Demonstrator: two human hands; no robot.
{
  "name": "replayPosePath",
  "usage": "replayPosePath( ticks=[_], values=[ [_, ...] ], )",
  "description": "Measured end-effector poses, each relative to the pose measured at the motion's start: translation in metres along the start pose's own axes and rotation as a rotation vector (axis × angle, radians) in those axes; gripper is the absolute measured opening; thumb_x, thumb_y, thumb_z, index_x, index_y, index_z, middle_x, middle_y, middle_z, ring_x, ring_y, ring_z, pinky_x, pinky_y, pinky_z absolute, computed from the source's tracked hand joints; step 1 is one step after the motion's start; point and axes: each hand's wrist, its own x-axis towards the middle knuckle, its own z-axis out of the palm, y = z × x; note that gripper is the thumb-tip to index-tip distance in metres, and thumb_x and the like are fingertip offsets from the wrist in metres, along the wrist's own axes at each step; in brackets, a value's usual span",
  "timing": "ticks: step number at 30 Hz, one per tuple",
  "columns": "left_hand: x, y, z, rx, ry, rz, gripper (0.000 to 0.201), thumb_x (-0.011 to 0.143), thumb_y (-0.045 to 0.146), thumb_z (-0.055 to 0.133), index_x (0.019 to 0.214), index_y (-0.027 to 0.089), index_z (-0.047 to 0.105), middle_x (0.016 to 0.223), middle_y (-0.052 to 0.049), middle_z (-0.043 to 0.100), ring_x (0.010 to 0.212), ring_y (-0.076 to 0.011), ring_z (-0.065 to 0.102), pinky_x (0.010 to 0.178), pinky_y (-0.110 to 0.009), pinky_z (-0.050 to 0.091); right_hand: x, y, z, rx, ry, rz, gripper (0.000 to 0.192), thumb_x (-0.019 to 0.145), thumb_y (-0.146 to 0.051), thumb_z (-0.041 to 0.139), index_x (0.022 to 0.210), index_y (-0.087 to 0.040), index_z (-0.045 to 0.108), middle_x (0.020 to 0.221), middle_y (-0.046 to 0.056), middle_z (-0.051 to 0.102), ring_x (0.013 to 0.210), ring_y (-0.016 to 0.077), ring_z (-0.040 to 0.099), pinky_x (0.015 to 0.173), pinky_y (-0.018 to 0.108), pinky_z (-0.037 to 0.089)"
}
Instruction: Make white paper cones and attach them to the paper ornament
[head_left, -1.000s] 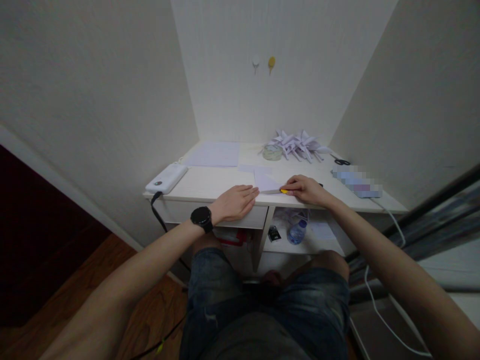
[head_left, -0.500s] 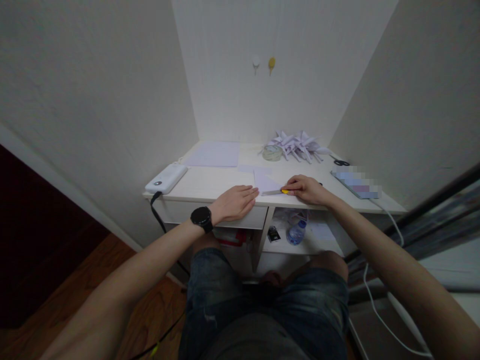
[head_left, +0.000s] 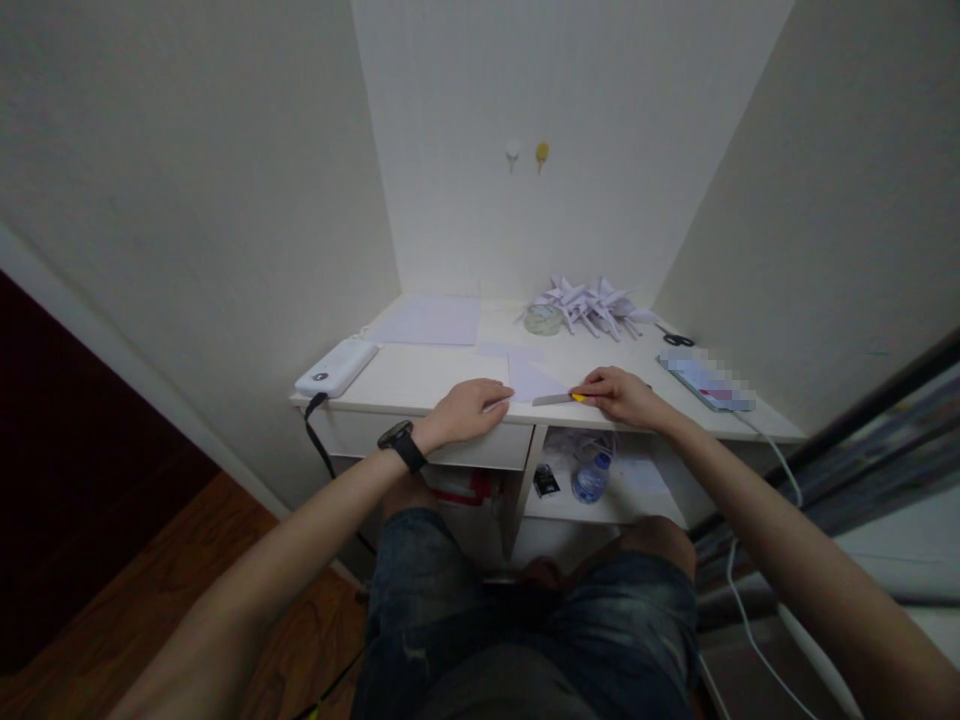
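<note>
My left hand [head_left: 466, 409] rests flat on the front of the white desk [head_left: 420, 378], its fingertips at the left edge of a pale folded paper sheet [head_left: 531, 381]. A black watch sits on that wrist. My right hand [head_left: 621, 393] is closed on a yellow-handled knife [head_left: 559, 398], whose blade lies along the paper's near edge, pointing left.
A white power bank [head_left: 335, 367] with a black cable lies at the desk's left front. Flat paper sheets [head_left: 435, 321], a tape roll [head_left: 543, 319], a heap of folded paper shapes [head_left: 592, 301], scissors [head_left: 678, 340] and a phone [head_left: 707, 380] lie further back. A water bottle [head_left: 589, 479] stands on the shelf below.
The knife blade now shows further out to the left along the paper's near edge. My left hand's fingers have curled slightly. The view has dropped a little.
</note>
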Motion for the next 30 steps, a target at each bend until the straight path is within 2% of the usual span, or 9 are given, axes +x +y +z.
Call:
replayPosePath(
  ticks=[5,10,18,21,25,30],
  values=[
    [-0.002,-0.001,-0.005,0.024,-0.056,0.088,0.038,0.098,0.03,0.043,0.125,0.014,0.066,0.132,-0.01,0.065,0.126,-0.0218,0.057,0.11,-0.042,0.044,0.001,-0.009,-0.001,-0.047,0.004,0.003,0.032,0.089,-0.025,0.056,0.114,-0.026,0.076,0.1,0.01,0.07,0.091,0.0241,0.063,0.084,0.037,0.05],
    [-0.004,0.007,-0.007,0.083,-0.07,0.137,0.039,0.101,0.03,0.038,0.125,0.016,0.065,0.13,-0.01,0.066,0.122,-0.0229,0.058,0.106,-0.043,0.045,-0.001,-0.023,0.003,-0.129,0.045,0.044,0.032,0.091,-0.025,0.054,0.115,-0.022,0.076,0.096,0.012,0.071,0.087,0.0253,0.062,0.079,0.036,0.049],
    [-0.009,0.052,-0.004,0.18,-0.065,0.055,0.047,0.104,0.036,0.029,0.125,0.013,0.063,0.123,-0.013,0.063,0.117,-0.0252,0.054,0.102,-0.042,0.044,-0.009,-0.03,0.0,-0.204,0.118,0.118,0.03,0.09,-0.024,0.058,0.114,-0.021,0.076,0.094,0.012,0.069,0.089,0.0266,0.06,0.079,0.035,0.046],
    [-0.007,0.061,-0.002,0.213,-0.034,0.024,0.049,0.103,0.039,0.029,0.129,0.01,0.059,0.123,-0.015,0.063,0.117,-0.0269,0.054,0.101,-0.043,0.045,-0.012,-0.028,0.0,-0.211,0.118,0.116,0.03,0.09,-0.024,0.057,0.113,-0.02,0.076,0.095,0.013,0.069,0.089,0.0267,0.06,0.08,0.036,0.047],
    [0.0,0.049,0.003,0.239,0.013,0.004,0.049,0.102,0.036,0.031,0.131,0.008,0.058,0.131,-0.016,0.062,0.125,-0.0268,0.052,0.108,-0.042,0.04,-0.014,-0.026,0.001,-0.195,0.099,0.116,0.03,0.09,-0.023,0.058,0.114,-0.02,0.076,0.097,0.013,0.07,0.089,0.0264,0.061,0.08,0.036,0.047],
    [0.008,0.019,0.009,0.26,-0.085,0.016,0.052,0.103,0.036,0.028,0.136,0.007,0.056,0.139,-0.014,0.059,0.131,-0.0252,0.052,0.113,-0.04,0.037,-0.014,-0.028,0.001,-0.16,0.07,0.097,0.03,0.091,-0.023,0.057,0.115,-0.021,0.075,0.1,0.012,0.07,0.09,0.0257,0.061,0.081,0.035,0.047]
  ],
)
